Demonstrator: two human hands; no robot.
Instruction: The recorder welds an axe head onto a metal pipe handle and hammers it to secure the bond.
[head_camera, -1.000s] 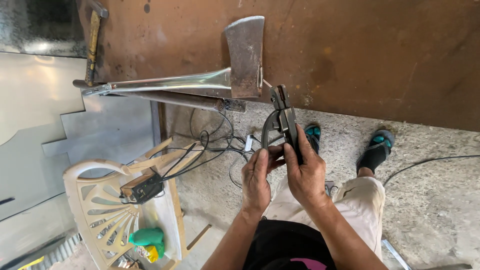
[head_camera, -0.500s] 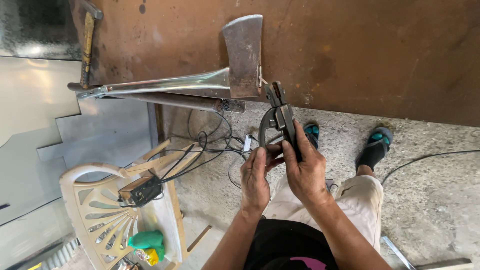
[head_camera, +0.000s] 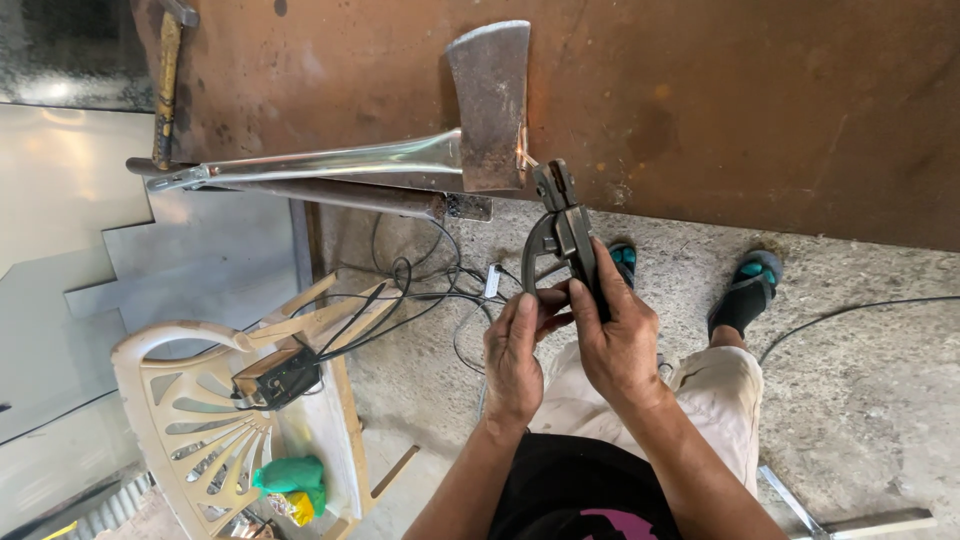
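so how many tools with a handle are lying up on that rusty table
2: an axe with a shiny metal handle near the table edge, and a hammer at far left. Others may lie out of view.

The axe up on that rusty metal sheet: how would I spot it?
Find the big rusty brown sheet across the top. On its lower edge lies the axe, grey head pointing up, shiny silver handle running left. The hammer nearby has a yellowish wooden handle.

The rusty brown counter (head_camera: 760, 110) fills the top. At its edge, near 12 o'clock, an axe (head_camera: 487, 105) lies on it, handle toward 9 o'clock, touching a dark pipe (head_camera: 330, 193). A hammer (head_camera: 166, 80) lies at 10 o'clock.
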